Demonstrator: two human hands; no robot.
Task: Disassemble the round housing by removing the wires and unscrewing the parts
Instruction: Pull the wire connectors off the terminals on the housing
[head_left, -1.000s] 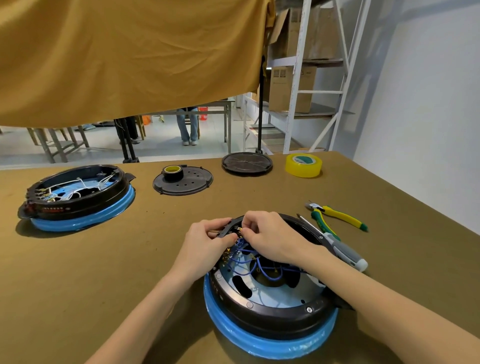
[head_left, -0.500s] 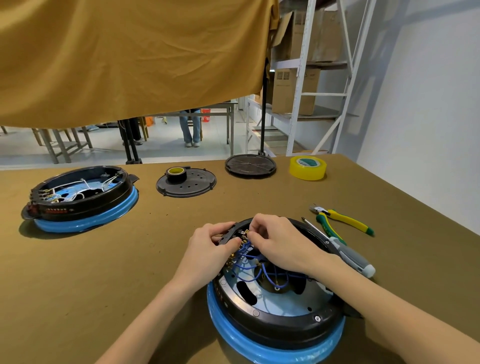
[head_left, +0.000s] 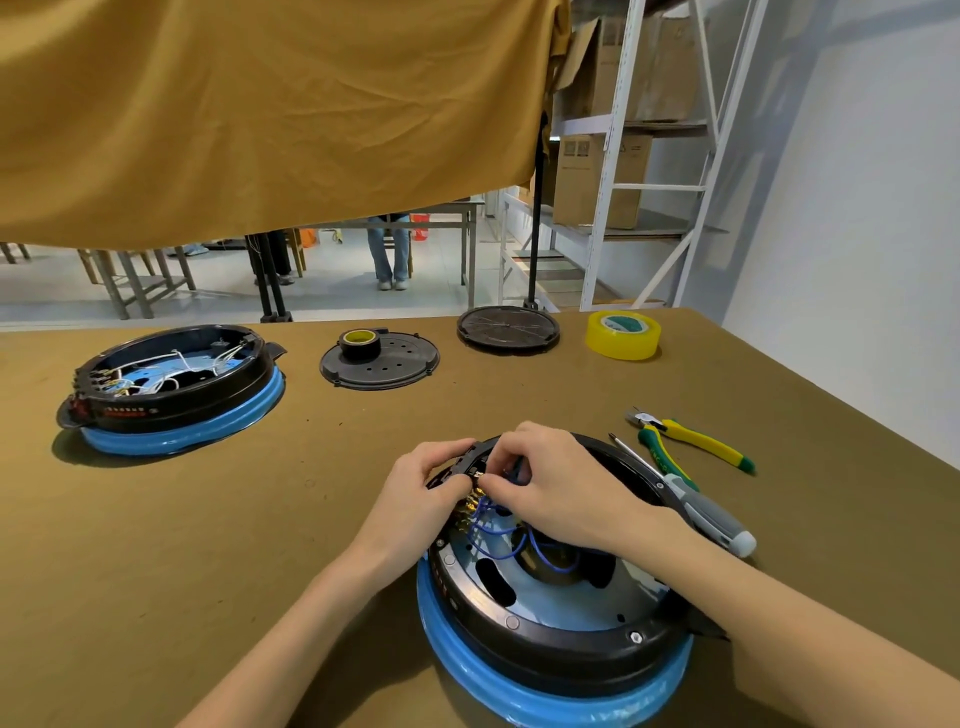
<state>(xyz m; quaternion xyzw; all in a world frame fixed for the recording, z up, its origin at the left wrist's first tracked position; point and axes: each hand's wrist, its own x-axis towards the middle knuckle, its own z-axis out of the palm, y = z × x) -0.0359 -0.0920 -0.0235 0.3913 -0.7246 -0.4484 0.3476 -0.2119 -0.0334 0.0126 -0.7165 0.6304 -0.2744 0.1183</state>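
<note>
I see the brown surface (head_left: 182, 545) under both hands. The round housing (head_left: 561, 639) sits on it, below and toward me from the hands. My left hand (head_left: 415, 499) curls over its far-left rim, the fingers closed on the edge. My right hand (head_left: 561, 488) bends down from the wrist, its grip pinched on a blue wire (head_left: 491, 527) beside the brass terminals (head_left: 472, 501).

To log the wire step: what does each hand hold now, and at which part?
The right hand pinches a blue wire at its terminal end. The left hand grips the near round housing at its far-left rim.
</note>
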